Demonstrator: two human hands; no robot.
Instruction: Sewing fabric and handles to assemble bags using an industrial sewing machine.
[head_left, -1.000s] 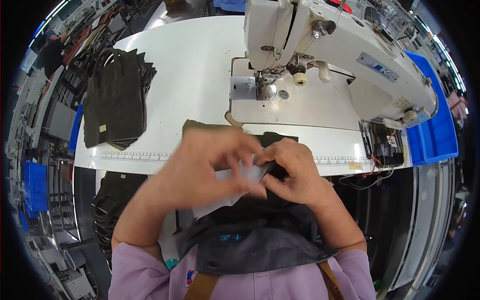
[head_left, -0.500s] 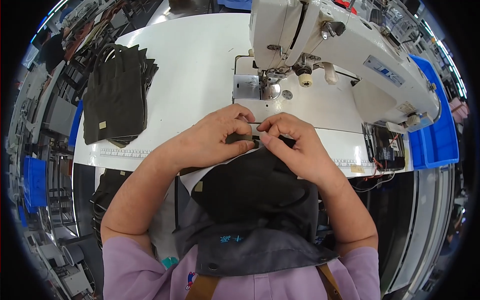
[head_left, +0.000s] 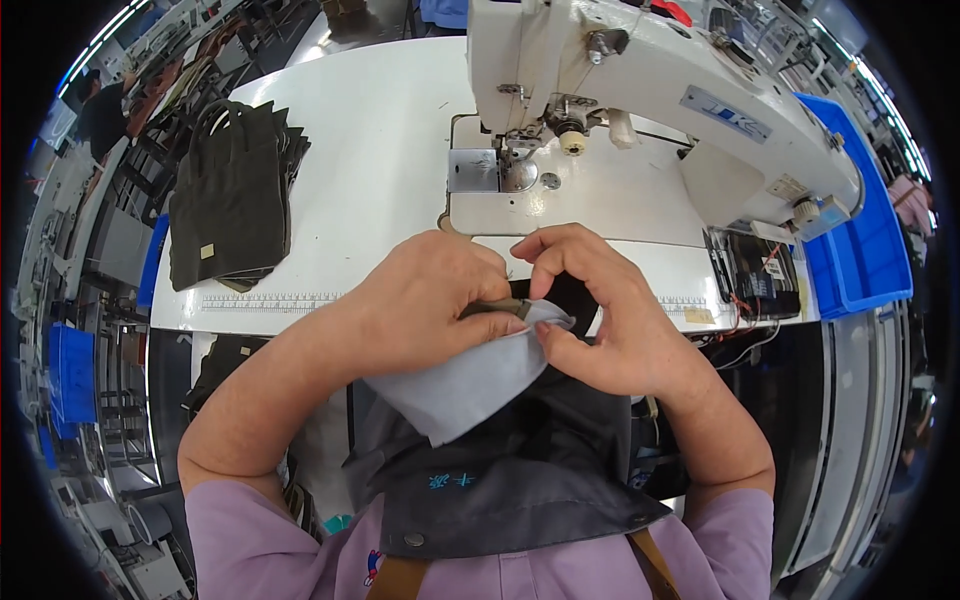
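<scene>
Between my hands, in front of the sewing machine [head_left: 640,110], is a dark fabric bag piece with its pale grey lining [head_left: 460,385] turned up. My left hand [head_left: 435,300] is closed on its folded top edge, thumb above. My right hand [head_left: 610,320] pinches the same edge with its thumb on the grey lining, while the forefinger arches away above it. A dark grey apron [head_left: 510,505] lies under the piece. The fingertips below the fold are partly hidden.
A stack of dark bag pieces [head_left: 225,200] with handles lies at the left of the white table [head_left: 370,150]. A printed ruler strip [head_left: 270,301] runs along the front edge. A blue bin [head_left: 860,250] stands at the right, beside a dark box [head_left: 765,280] with wires.
The dark face of the bag piece has turned over, and the pale lining now faces up. Both hands have come slightly nearer me, and the right hand's fingers have spread wider.
</scene>
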